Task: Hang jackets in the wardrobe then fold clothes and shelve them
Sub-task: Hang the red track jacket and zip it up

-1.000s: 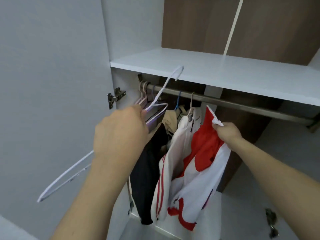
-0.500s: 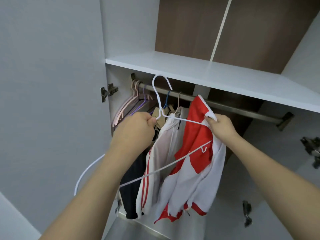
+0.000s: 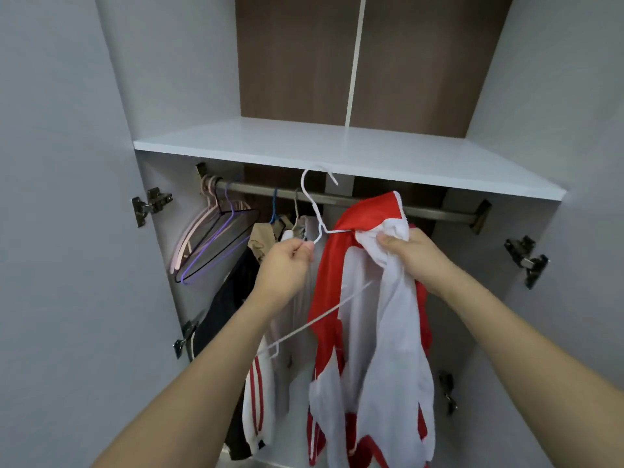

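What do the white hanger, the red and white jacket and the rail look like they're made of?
White hanger: probably coated wire, thin and evenly white with a slim bent hook. Red and white jacket: likely light synthetic sports fabric, smooth, draping in soft folds. Rail: seemingly metal with a dull brushed grey finish, fixed in end brackets.

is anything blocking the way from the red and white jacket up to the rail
Nothing visible does. The stretch of rail behind the red and white jacket is bare; hung clothes and empty hangers sit further left. The white hanger has its hook just below the shelf edge.
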The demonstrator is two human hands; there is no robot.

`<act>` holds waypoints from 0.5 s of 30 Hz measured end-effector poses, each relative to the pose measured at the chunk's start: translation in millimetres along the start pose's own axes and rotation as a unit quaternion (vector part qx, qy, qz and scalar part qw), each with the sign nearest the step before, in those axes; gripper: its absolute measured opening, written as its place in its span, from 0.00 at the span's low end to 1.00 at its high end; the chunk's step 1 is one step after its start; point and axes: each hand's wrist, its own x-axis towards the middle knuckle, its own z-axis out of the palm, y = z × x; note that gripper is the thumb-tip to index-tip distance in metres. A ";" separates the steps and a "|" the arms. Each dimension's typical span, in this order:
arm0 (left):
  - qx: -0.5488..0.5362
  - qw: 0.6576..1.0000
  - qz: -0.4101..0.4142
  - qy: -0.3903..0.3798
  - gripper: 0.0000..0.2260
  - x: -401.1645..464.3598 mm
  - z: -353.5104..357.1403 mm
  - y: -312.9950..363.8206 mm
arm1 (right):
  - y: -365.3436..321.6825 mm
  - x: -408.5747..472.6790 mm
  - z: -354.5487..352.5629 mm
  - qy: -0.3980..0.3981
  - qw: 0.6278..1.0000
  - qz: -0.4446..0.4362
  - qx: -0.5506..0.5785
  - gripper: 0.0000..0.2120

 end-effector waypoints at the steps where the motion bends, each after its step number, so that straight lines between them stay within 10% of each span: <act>1: -0.007 1.000 0.026 -0.010 0.15 1.5 1.5 6.1 | 0.9 2.1 -1.1 -0.010 0.992 -0.055 -0.116 0.10; 4: -0.036 0.995 0.085 -0.033 0.15 3.2 6.0 19.9 | 6.7 4.8 -2.3 0.044 0.914 -0.153 -0.373 0.30; 7: -0.061 0.992 0.112 -0.025 0.15 6.8 0.4 25.2 | 9.3 5.3 -5.3 0.145 0.919 -0.164 -0.327 0.35; 15: 0.150 0.945 0.265 0.123 0.06 -4.2 7.1 28.0 | -1.2 23.2 -15.6 0.063 0.843 -0.271 -0.460 0.15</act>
